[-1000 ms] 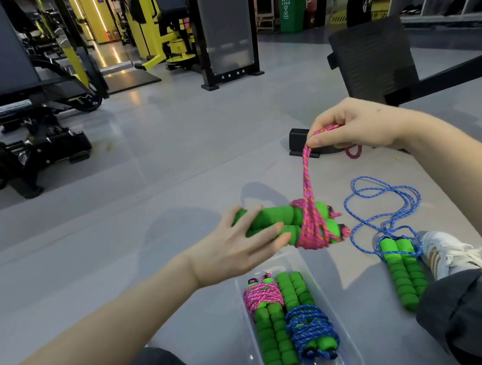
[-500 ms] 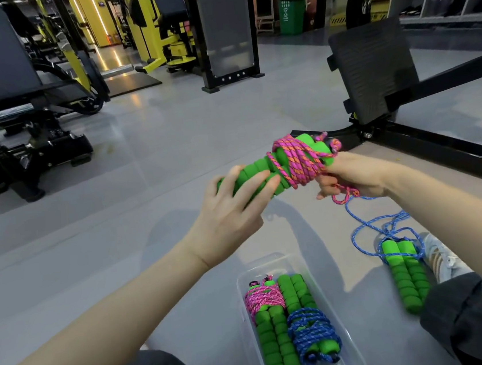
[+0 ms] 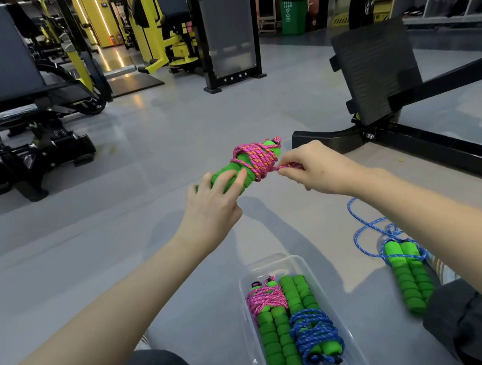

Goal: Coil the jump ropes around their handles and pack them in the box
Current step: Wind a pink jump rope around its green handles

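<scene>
Left hand (image 3: 210, 203): grips the paired green handles (image 3: 228, 177) from the near side, fingers wrapped over the foam, holding them up above the floor (image 3: 156, 162).
Right hand (image 3: 319, 170): pinches the short free end of the pink rope (image 3: 256, 158) between thumb and fingertips, just beside the coil.
Pink rope: wound in criss-cross turns round the far end of the handles (only a short tail sticks out, toward the right hand).
Box (image 3: 273, 268): clear plastic, open, on the floor between the knees and below both hands.
Packed pink rope (image 3: 265, 298): in the left half of the box, its coil at the far end.
Packed blue rope (image 3: 312, 328): in the right half, its coil at the near end, touching its neighbour side by side (head to tail).
Loose blue rope (image 3: 369, 236): on the floor right of the box and apart from it, in slack loops, its two green handles side by side by the right knee.
Background: a black footplate (image 3: 377, 70) at the right; a green bin (image 3: 292, 8) far back.
</scene>
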The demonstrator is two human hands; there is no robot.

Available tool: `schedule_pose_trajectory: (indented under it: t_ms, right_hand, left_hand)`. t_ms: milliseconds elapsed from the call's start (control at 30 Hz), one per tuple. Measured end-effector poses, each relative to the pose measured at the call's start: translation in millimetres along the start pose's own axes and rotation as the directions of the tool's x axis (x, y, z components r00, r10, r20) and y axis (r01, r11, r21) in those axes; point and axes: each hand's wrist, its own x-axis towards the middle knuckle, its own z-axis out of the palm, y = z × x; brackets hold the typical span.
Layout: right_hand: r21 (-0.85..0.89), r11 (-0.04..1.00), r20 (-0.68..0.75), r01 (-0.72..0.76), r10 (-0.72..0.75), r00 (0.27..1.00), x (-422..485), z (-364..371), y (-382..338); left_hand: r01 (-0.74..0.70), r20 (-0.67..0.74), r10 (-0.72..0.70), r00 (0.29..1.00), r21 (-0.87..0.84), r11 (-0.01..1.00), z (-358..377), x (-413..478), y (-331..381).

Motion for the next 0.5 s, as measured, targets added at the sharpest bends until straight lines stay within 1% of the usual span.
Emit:
schedule_pose_trajectory:
  t_ms: [67, 167, 300, 400, 500]
  right_hand:
    - [0.018, 0.999, -0.042, 0.051, -0.05, 0.998, -2, 1, 0]
    - [0.054, 0.992, -0.029, 0.114, -0.113, 0.993, -3, 4, 5]
    - [0.076, 0.98, -0.089, 0.185, -0.179, 0.98, -4, 2, 13]
    - [0.161, 0.971, -0.13, 0.177, -0.157, 0.979, -4, 1, 13]
    - [0.287, 0.947, -0.138, 0.142, -0.106, 0.985, -6, 1, 11]
  left_hand:
    - [-0.007, 0.021, 0.008, 1.0, -0.005, 1.0, 1, -2, 2]
    - [-0.057, 0.059, 0.057, 0.997, 0.005, 0.998, 1, -4, 0]
    - [-0.186, 0.075, 0.185, 0.98, 0.01, 0.982, -2, -7, -4]
    - [-0.292, 0.049, 0.291, 0.956, 0.014, 0.956, -6, -9, -3]
    - [-0.33, 0.005, 0.33, 0.944, 0.025, 0.944, -8, -10, -4]
